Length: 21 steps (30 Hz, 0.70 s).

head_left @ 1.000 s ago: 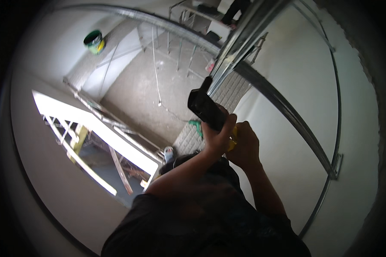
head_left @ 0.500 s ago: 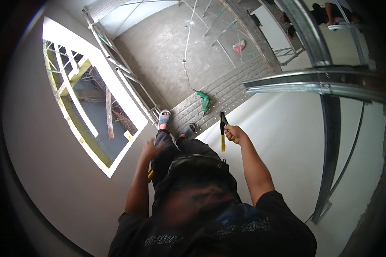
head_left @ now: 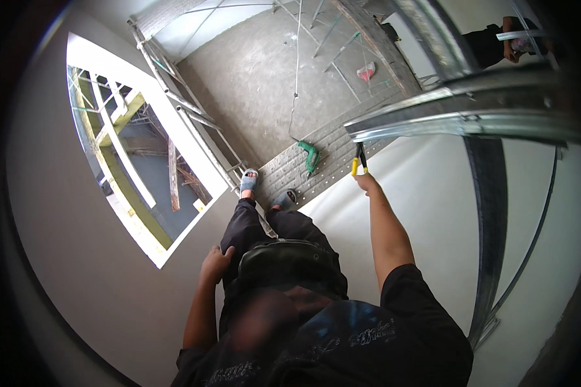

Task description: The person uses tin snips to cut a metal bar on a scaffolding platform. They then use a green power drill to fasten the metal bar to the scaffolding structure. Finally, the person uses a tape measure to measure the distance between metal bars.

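My right hand (head_left: 366, 183) is closed round yellow-handled pliers (head_left: 360, 159) with a dark head, held out in front of my body. The head of the pliers reaches up to the near end of a shiny metal channel (head_left: 407, 119), touching it or just beneath it; the channel hides the tip. Beside my left thigh, my left hand (head_left: 217, 263) hangs with nothing seen in it, thumb and fingers apart. At my waist sits a dark pouch (head_left: 290, 260).
I stand on a perforated metal scaffold platform (head_left: 281, 164). A green power drill (head_left: 310, 158) with a cord lies ahead of my feet. A window opening (head_left: 142, 161) and scaffold tubes (head_left: 193, 119) are on the left. At upper right is another person (head_left: 487, 45), and a vertical metal stud (head_left: 490, 226) stands right.
My right hand has moved the pliers forward and right, up to the metal channel's end. My left hand has dropped back toward my hip. The channel appears nearer.
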Motion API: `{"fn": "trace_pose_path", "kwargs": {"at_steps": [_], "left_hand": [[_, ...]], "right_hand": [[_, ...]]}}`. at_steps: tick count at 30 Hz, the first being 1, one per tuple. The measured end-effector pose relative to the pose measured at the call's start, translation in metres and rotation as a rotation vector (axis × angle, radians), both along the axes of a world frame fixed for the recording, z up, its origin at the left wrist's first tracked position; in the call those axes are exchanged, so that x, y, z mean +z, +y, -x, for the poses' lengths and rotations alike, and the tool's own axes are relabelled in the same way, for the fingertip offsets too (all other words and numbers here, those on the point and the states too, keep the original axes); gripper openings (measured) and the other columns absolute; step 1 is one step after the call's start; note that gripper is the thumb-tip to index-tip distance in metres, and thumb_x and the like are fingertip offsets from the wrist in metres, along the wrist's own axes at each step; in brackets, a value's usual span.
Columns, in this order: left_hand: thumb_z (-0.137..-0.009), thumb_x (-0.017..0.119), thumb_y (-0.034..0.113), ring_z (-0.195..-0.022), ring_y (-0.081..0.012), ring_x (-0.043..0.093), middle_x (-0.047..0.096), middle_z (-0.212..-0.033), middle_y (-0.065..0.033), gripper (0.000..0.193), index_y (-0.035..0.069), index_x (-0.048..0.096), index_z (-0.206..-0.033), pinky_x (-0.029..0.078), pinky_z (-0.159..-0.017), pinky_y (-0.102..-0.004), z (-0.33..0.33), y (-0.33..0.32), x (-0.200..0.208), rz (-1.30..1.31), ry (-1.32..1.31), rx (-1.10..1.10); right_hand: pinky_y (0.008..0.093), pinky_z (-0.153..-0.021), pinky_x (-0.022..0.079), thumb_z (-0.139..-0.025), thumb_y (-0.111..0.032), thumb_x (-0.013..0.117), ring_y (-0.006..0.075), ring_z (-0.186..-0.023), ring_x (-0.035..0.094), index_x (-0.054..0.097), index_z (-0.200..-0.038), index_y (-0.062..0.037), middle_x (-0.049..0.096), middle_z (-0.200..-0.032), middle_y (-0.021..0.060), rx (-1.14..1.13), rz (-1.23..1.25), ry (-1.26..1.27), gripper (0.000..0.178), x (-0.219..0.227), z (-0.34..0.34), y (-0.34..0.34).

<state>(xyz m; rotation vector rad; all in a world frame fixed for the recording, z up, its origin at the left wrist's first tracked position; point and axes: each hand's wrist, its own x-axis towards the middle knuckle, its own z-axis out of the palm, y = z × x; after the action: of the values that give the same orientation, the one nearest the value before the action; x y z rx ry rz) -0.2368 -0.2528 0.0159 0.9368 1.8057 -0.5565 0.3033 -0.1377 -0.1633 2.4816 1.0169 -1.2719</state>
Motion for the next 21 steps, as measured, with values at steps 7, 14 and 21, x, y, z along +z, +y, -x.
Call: {"fn": "trace_pose_path", "kwargs": {"at_steps": [7, 14, 21], "left_hand": [[-0.090, 0.038, 0.078, -0.114, -0.0436, 0.062, 0.065, -0.116, -0.0313, 0.094, -0.008, 0.060, -0.119, 0.048, -0.098, -0.0495, 0.002, -0.010, 0.015, -0.104, 0.073, -0.184], [-0.070, 0.073, 0.069, -0.081, -0.0298, 0.070, 0.072, -0.088, -0.0193, 0.078, -0.005, 0.072, -0.093, 0.055, -0.074, -0.0397, 0.055, 0.063, 0.092, 0.101, 0.020, -0.534], [-0.081, 0.075, 0.040, -0.082, -0.0328, 0.070, 0.072, -0.092, -0.0197, 0.050, -0.005, 0.069, -0.102, 0.056, -0.078, -0.0417, 0.076, 0.132, 0.230, -0.365, 0.162, -0.504]], "right_hand": [[0.0425, -0.096, 0.050, -0.093, -0.032, 0.058, 0.0374, -0.108, 0.066, 0.067, -0.114, 0.0009, 0.068, -0.115, 0.0252, -0.025, -0.124, 0.496, 0.040, 0.001, 0.078, -0.063], [0.0351, -0.085, 0.052, -0.095, -0.033, 0.064, 0.0194, -0.095, 0.064, 0.067, -0.116, -0.0007, 0.071, -0.107, 0.0115, -0.310, 0.252, 1.044, 0.038, 0.046, 0.111, -0.175], [0.0332, -0.090, 0.050, -0.096, -0.031, 0.064, 0.0181, -0.100, 0.062, 0.065, -0.118, -0.0007, 0.069, -0.109, 0.0093, 0.225, -0.260, 0.476, 0.037, 0.033, 0.079, -0.165]]}}
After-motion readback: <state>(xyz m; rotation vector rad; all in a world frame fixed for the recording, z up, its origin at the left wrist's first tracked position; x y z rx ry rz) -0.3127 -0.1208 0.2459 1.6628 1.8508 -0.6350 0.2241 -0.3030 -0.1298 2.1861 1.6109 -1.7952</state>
